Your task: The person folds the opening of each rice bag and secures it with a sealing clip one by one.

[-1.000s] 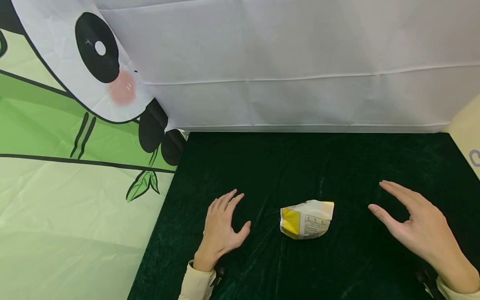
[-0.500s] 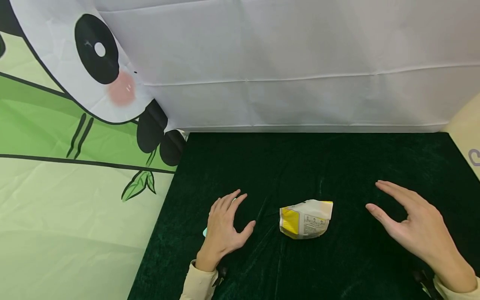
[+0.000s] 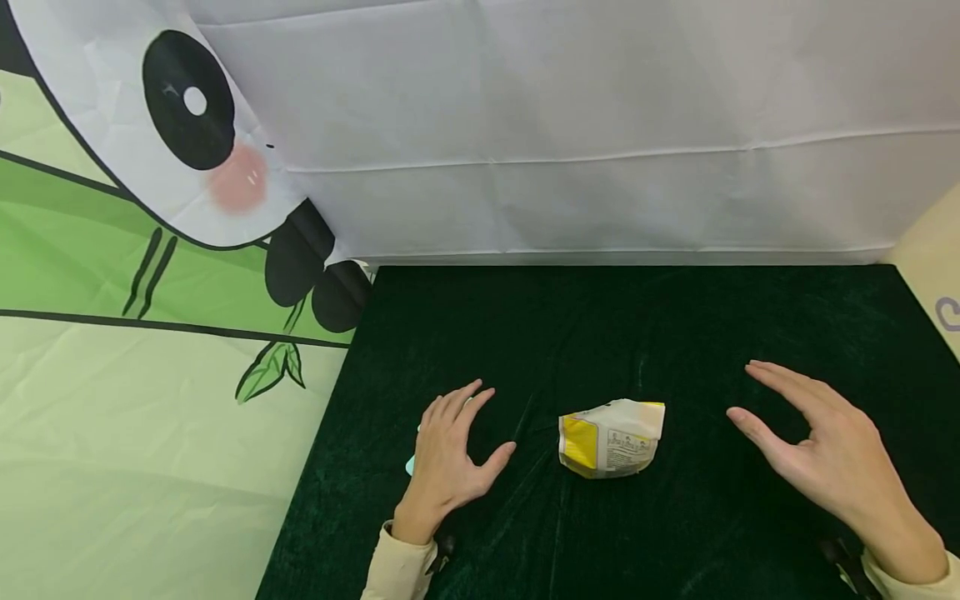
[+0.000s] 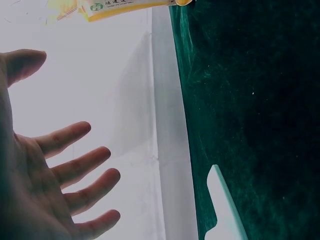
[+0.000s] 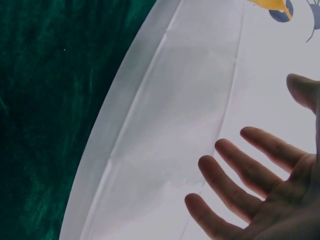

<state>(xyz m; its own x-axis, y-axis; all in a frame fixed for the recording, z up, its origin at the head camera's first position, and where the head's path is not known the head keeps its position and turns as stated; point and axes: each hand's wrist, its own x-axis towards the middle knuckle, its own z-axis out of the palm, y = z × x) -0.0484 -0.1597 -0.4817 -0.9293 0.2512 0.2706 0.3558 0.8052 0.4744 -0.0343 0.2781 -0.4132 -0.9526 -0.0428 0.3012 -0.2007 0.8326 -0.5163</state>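
A crumpled white-and-yellow plastic packet (image 3: 611,439) with small print lies on the dark green cloth between the hands. Left of it my left hand (image 3: 448,467) hovers with fingers spread, apart from the packet. Behind that hand in the head view, only edges of a pale mint thing (image 3: 409,465) show. The left wrist view has more of this flat, pointed piece (image 4: 226,207) with a notched side; its kind is unclear. Off to the packet's right, my right hand (image 3: 832,454) holds nothing, thumb apart from its extended fingers (image 5: 235,190).
Dark green velvety cloth (image 3: 600,325) covers the table. A white sheet (image 3: 585,125) hangs along the back edge. On the left is a printed green backdrop (image 3: 150,400) with a cartoon face, and a cream panel (image 3: 933,267) borders the right.
My right hand has drifted slightly left, towards the packet. The left hand has shifted a little right, exposing an edge of the mint thing. The packet lies where it was.
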